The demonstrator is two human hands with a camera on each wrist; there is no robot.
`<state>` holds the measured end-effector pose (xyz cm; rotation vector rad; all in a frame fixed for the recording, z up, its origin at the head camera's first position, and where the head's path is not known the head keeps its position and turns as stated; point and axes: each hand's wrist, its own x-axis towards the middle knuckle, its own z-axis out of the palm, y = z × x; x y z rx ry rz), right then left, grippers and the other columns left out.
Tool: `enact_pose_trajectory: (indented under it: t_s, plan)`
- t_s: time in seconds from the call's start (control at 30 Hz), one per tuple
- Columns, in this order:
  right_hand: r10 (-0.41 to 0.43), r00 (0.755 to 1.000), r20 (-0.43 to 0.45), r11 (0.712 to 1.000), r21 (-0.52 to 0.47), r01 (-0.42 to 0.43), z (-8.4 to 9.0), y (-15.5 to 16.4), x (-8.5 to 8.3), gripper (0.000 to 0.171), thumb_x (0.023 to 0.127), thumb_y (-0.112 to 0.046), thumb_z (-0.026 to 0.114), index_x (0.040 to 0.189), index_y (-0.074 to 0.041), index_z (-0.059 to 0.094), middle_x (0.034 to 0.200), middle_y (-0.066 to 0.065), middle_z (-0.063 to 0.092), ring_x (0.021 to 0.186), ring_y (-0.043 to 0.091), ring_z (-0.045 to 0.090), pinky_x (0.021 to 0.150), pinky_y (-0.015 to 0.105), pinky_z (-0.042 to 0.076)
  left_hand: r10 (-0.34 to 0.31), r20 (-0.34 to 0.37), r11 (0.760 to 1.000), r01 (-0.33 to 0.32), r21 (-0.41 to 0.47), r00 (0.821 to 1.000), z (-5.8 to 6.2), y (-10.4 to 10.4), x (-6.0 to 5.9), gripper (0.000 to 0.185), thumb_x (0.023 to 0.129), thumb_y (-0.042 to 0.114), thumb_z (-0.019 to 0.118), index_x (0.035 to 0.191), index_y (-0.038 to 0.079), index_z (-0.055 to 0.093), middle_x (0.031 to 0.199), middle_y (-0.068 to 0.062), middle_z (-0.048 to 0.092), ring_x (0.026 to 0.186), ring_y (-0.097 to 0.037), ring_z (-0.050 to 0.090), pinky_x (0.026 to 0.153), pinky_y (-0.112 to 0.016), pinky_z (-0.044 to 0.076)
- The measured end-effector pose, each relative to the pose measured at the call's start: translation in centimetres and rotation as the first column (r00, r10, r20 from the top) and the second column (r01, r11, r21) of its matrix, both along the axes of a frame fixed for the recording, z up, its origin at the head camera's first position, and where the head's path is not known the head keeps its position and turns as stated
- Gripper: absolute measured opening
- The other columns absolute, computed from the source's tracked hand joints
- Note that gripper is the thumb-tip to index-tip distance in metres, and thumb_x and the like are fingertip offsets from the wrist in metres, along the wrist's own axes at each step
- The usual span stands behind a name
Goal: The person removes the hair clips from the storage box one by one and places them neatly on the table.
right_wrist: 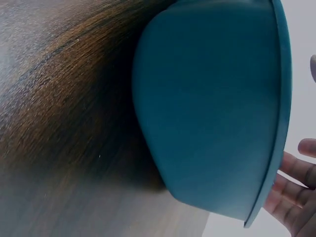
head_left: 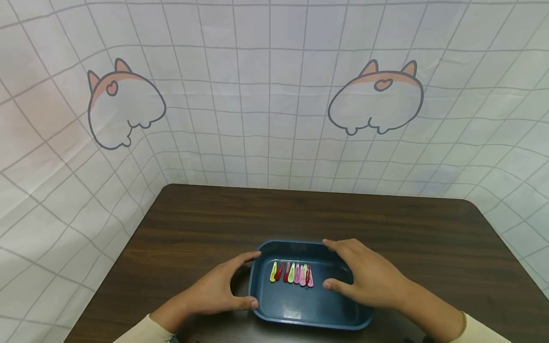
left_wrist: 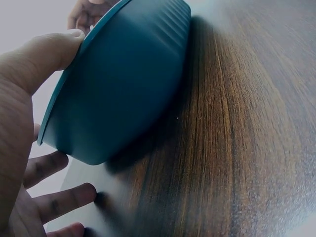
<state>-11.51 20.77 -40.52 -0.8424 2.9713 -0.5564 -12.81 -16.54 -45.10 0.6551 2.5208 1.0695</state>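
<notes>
A dark blue plastic tray with raised sides and rounded corners sits near the front of the table. In it, a row of snap hair clips in yellow, red, green, purple and pink lies side by side, slightly left of the middle. My left hand is at the tray's left side, its thumb at the rim and its fingers spread. In the left wrist view, the thumb lies against the tray's rim. My right hand reaches over the right side with loosely spread fingers, apart from the clips.
The dark wood-grain table has rounded back corners. Behind it and along both sides hangs a white curtain with a grey grid and corgi drawings. In the right wrist view, the tray's outer wall slopes inward toward the tabletop.
</notes>
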Motion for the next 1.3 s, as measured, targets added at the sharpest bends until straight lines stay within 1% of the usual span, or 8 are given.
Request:
enact_pose_trajectory:
  t_s: [0.07,0.17,0.4,0.6,0.8,1.03,1.13,1.3]
  plan:
    - [0.007,1.000,0.031,1.000,-0.003,-0.007,0.0,-0.2,-0.1,0.089,0.089,-0.075,0.059,0.156,-0.020,0.042,0.144,0.007,0.054,0.123,0.025,0.058,0.091,0.050,0.055,0.002,-0.001,1.000,-0.002,0.000,1.000,0.0,0.0,0.0,0.096,0.077,0.058,0.085,0.156,0.035,0.036,0.150,0.000,0.050,0.136,-0.030,0.048,0.108,-0.067,0.036]
    - [0.020,0.998,0.060,1.000,-0.006,-0.020,0.0,-0.5,-0.3,0.087,0.089,-0.075,0.058,0.154,-0.018,0.045,0.143,0.007,0.055,0.122,0.026,0.059,0.091,0.051,0.055,0.004,0.001,1.000,-0.004,0.008,1.000,0.0,0.1,0.1,0.096,0.077,0.058,0.085,0.156,0.035,0.036,0.150,0.001,0.050,0.136,-0.029,0.049,0.108,-0.066,0.036]
    - [0.026,0.995,0.099,0.999,0.021,-0.028,-0.4,-1.4,-0.8,0.080,0.089,-0.066,0.068,0.150,-0.016,0.052,0.144,0.007,0.057,0.128,0.028,0.057,0.094,0.054,0.053,0.006,-0.012,1.000,-0.005,0.022,1.000,-0.1,0.1,0.1,0.098,0.077,0.057,0.086,0.157,0.035,0.034,0.148,0.002,0.052,0.134,-0.027,0.050,0.109,-0.065,0.035]
    - [0.029,0.993,0.117,0.999,0.043,-0.034,-0.9,-2.1,-1.3,0.077,0.089,-0.064,0.069,0.148,-0.018,0.054,0.143,0.008,0.058,0.129,0.030,0.056,0.098,0.056,0.051,0.003,-0.019,0.999,-0.003,0.039,1.000,-0.2,0.0,0.0,0.099,0.077,0.056,0.086,0.158,0.036,0.032,0.148,0.003,0.052,0.132,-0.025,0.052,0.109,-0.066,0.034]
    - [0.037,0.991,0.129,0.998,0.054,-0.044,-1.3,-2.6,-1.6,0.076,0.088,-0.065,0.070,0.146,-0.017,0.057,0.140,0.005,0.061,0.128,0.026,0.057,0.099,0.054,0.051,0.003,-0.014,0.999,-0.003,0.033,1.000,-0.2,0.0,0.0,0.100,0.077,0.057,0.086,0.158,0.037,0.031,0.148,0.004,0.052,0.133,-0.024,0.052,0.109,-0.066,0.034]
    - [0.043,0.987,0.152,0.996,0.076,-0.055,-1.8,-3.2,-2.1,0.075,0.088,-0.066,0.069,0.144,-0.017,0.057,0.129,0.001,0.065,0.120,0.020,0.060,0.096,0.050,0.053,-0.011,-0.020,0.998,0.012,0.054,1.000,-0.2,0.0,0.0,0.102,0.077,0.056,0.086,0.159,0.033,0.031,0.147,0.005,0.052,0.132,-0.024,0.053,0.109,-0.065,0.035]
    - [0.054,0.987,0.150,0.995,0.078,-0.067,-2.0,-3.4,-2.2,0.074,0.088,-0.065,0.069,0.144,-0.018,0.058,0.126,-0.001,0.066,0.117,0.017,0.061,0.094,0.048,0.054,-0.011,-0.016,0.999,0.011,0.051,1.000,-0.2,0.0,0.0,0.100,0.077,0.056,0.086,0.158,0.033,0.031,0.146,0.004,0.053,0.132,-0.025,0.053,0.109,-0.066,0.034]
    - [0.077,0.985,0.153,0.992,0.083,-0.090,-2.2,-3.6,-2.5,0.072,0.089,-0.065,0.069,0.143,-0.018,0.059,0.111,-0.007,0.066,0.100,0.010,0.061,0.085,0.042,0.056,-0.007,-0.011,0.999,0.007,0.046,1.000,-0.2,0.0,0.1,0.098,0.078,0.055,0.085,0.158,0.035,0.032,0.146,0.002,0.054,0.132,-0.027,0.053,0.108,-0.068,0.034]
